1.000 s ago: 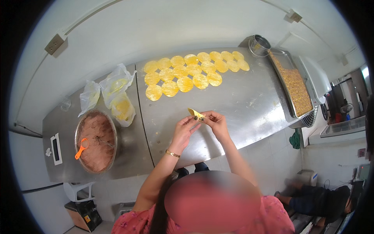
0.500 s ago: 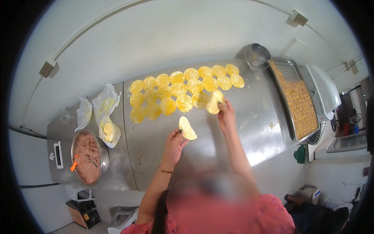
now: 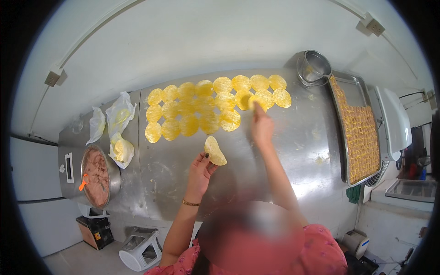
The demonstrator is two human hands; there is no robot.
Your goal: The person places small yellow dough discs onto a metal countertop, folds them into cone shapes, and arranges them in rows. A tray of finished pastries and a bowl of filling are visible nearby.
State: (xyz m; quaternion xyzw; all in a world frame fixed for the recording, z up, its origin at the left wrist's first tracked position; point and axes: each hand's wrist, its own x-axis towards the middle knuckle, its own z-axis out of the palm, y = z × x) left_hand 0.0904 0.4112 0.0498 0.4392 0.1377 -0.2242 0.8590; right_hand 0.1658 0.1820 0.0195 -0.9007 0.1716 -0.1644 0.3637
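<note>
Rows of round yellow dough wrappers [image 3: 188, 124], dusted with white flour, lie flat on the steel table. My left hand [image 3: 200, 170] is closed on a curved, pale yellow stack of dough wrappers [image 3: 214, 151], held just in front of the nearest row. My right hand [image 3: 262, 128], smeared by motion, reaches to the right part of the rows. Its fingertips pinch a single dough wrapper [image 3: 257, 101], which overlaps the wrappers of the middle row in view. Whether it touches them I cannot tell.
Left on the steel table [image 3: 183, 156] stand a metal bowl [image 3: 117, 178] of pinkish filling with an orange-handled tool [image 3: 84, 182] and plastic bags [image 3: 121, 149] with yellow contents. To the right are a round metal container [image 3: 314, 68] and a long tray [image 3: 343, 151] of small yellow pieces.
My right hand has moved forward with its wrapper, over the laid-out rows. My left hand still holds its stack in front of them. The whole view has shifted slightly.
</note>
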